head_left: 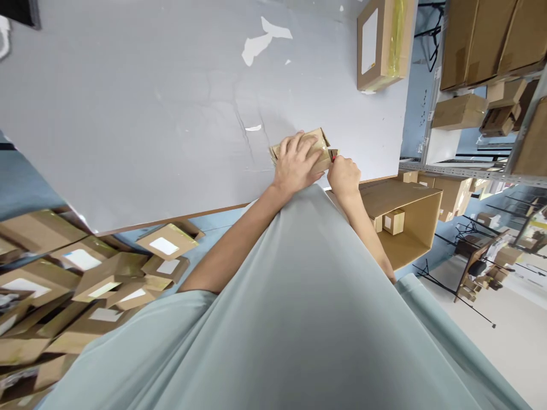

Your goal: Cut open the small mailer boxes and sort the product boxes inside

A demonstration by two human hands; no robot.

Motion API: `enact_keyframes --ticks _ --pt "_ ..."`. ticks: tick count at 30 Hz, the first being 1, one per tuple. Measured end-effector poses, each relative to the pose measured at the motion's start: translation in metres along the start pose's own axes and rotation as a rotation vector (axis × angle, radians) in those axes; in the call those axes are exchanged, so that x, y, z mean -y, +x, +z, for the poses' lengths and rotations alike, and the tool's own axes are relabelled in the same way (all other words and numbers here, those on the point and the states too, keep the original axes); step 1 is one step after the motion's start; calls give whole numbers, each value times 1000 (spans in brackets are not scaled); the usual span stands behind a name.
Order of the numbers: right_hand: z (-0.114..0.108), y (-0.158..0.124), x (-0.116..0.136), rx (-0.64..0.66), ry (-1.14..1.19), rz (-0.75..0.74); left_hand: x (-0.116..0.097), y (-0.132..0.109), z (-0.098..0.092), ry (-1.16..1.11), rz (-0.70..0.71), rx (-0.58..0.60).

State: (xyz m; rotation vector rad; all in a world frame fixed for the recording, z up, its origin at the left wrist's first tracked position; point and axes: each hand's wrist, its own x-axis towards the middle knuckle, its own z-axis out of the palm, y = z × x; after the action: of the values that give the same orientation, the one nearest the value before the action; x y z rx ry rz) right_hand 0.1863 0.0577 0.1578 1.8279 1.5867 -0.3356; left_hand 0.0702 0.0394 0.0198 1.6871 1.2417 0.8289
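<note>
A small brown cardboard box (320,140) rests near the front edge of the grey table (171,114). Over its top and left side lies my left hand (298,162), fingers wrapped round it. My right hand (344,175) is a closed fist at the box's right end, pinching a small object (334,158) with a bit of red showing; the rest of it is hidden in the fingers, so I cannot make out what it is.
A taped box with a white label (370,42) stands at the table's back right. Below the front edge, a large open carton (414,228) holds small boxes. Several labelled boxes (168,242) are piled at lower left. Shelves with cartons (459,111) stand at right.
</note>
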Motion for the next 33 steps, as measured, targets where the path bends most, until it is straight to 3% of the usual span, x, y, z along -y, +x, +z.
enact_keyframes --ticks 2,5,8,10,12,15,18,21,24,25,30,33 --pt "1 0 -4 -20 76 28 3 3 -4 23 3 2" --pt "4 -10 -22 -72 243 -46 6 3 -13 59 19 26" --pt "23 -4 -51 -232 462 -109 10 -5 -21 92 9 44" --pt "47 21 -68 -339 542 -76 14 -14 -25 111 -10 42" --pt "76 59 -79 -359 547 -7 19 -25 -30 128 -31 38" --pt "118 118 -84 -219 511 71 27 -45 -41 152 -79 36" --pt "146 153 -89 -72 503 115 32 -67 -59 180 -171 28" --pt "160 167 -92 -119 513 72 38 -93 -80 186 -293 0" --pt "166 169 -79 -197 655 -121 47 -122 -96 168 -421 -58" --pt "168 167 -70 -139 757 -189 49 -131 -99 163 -472 -80" --pt "169 143 -3 426 1316 -421 62 -160 -96 192 -733 -217" --pt "162 128 22 449 1384 -534 75 -157 -90 189 -775 -289"
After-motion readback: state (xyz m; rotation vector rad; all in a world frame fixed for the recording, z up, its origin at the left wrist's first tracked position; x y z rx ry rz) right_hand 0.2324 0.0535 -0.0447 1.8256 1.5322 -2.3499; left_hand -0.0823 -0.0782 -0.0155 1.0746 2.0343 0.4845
